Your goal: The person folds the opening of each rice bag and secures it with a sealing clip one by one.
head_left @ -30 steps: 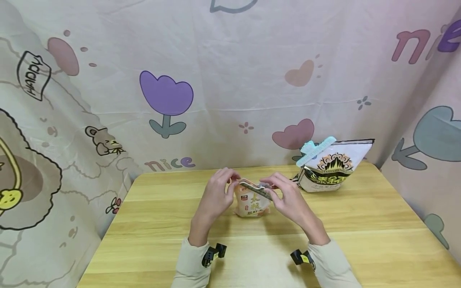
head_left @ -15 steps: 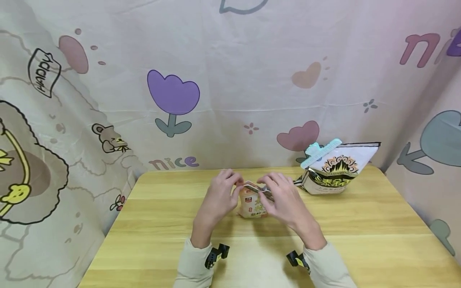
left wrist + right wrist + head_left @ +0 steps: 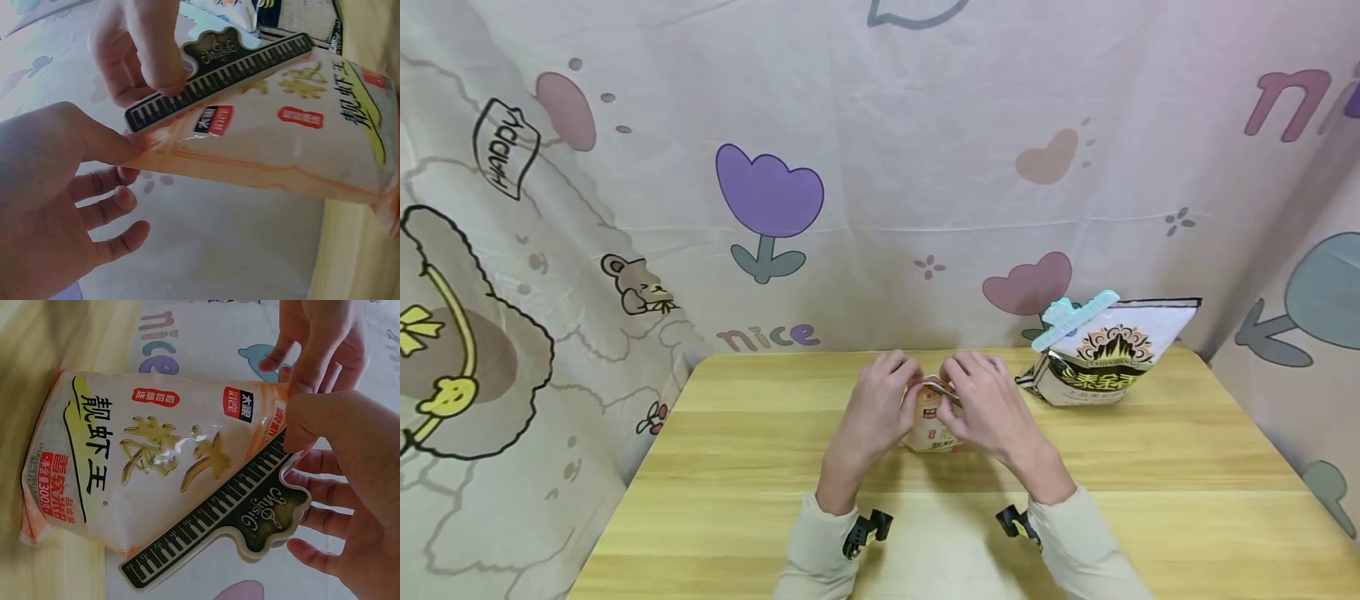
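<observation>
A small rice bag (image 3: 934, 423) stands on the table, white and orange with gold lettering. Across its top lies a black bag clip (image 3: 219, 76) with piano keys and the word Music, set at a slant over the bag's upper edge. My left hand (image 3: 874, 408) pinches the bag's top corner between thumb and index finger, the other fingers spread, as the left wrist view shows. With thumb in front and fingers behind, my right hand (image 3: 356, 469) pinches the clip's end near that same corner. In the head view both hands partly hide the clip.
At the back right stands a larger white and black bag (image 3: 1112, 358), its top corner held by a turquoise clip (image 3: 1075, 321). A printed cloth (image 3: 880, 167) hangs behind the wooden table (image 3: 737, 467) and along its sides.
My right hand has slid left along the clip, close to my left hand, and the two now nearly meet above the bag. The head view has shifted slightly.
</observation>
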The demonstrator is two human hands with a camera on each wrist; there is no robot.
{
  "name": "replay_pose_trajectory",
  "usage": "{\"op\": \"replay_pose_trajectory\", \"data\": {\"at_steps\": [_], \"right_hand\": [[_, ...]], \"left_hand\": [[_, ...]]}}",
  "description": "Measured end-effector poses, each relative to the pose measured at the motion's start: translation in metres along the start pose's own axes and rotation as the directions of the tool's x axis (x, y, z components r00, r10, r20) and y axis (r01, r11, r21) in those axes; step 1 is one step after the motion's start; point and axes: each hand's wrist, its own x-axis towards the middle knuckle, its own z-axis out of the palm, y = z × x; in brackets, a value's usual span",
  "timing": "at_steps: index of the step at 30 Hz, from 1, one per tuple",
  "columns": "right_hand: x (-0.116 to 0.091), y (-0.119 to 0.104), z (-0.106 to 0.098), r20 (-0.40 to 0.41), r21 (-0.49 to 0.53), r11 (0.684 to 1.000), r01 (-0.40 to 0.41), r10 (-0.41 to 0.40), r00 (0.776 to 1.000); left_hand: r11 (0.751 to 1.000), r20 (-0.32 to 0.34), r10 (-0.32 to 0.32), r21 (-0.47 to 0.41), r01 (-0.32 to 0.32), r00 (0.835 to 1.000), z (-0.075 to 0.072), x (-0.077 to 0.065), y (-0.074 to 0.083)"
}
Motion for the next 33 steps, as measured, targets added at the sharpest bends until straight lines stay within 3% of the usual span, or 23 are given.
{"op": "replay_pose_trajectory", "data": {"at_steps": [5, 12, 18, 28, 33], "right_hand": [[0.004, 0.009, 0.002, -0.014, 0.006, 0.999, 0.044, -0.044, 0.999], [0.015, 0.027, 0.006, -0.019, 0.000, 0.998, 0.065, -0.065, 0.998], [0.022, 0.039, 0.008, 0.002, -0.025, 0.997, 0.067, -0.067, 0.998], [0.035, 0.064, 0.010, -0.032, -0.067, 0.996, 0.064, -0.066, 0.997], [0.038, 0.072, 0.012, -0.036, -0.064, 0.995, 0.076, -0.078, 0.996]], "left_hand": [[0.999, -0.032, 0.022, 0.028, -0.021, 0.999, 0.005, 0.005, -0.004], [0.994, -0.031, 0.077, 0.086, -0.074, 0.997, 0.011, 0.024, -0.016], [0.993, -0.033, 0.069, 0.095, -0.065, 0.997, 0.020, 0.035, -0.024], [0.992, -0.068, 0.073, 0.108, -0.065, 0.995, 0.039, 0.063, -0.037], [0.993, -0.076, 0.051, 0.113, -0.042, 0.996, 0.045, 0.068, -0.039]]}}
